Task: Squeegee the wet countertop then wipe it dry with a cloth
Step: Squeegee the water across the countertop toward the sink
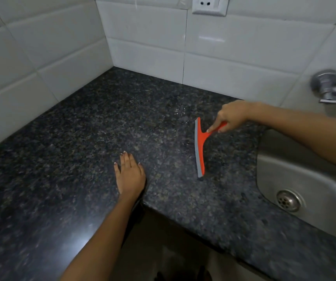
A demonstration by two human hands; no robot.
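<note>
An orange squeegee [200, 145] with a grey rubber blade rests blade-down on the dark speckled granite countertop [102, 122], to the left of the sink. My right hand [232, 116] grips its short orange handle, index finger stretched along it. My left hand [129, 175] lies flat on the countertop near the inner front corner, fingers together, holding nothing. A few small water glints [180, 112] show on the stone just behind the squeegee. No cloth is in view.
A steel sink [304, 171] with a round drain [288, 200] is sunk into the counter at the right. A chrome tap [331, 88] juts from the white tiled wall [213, 55]. A wall socket [209, 5] sits high up. The counter forms an L around me.
</note>
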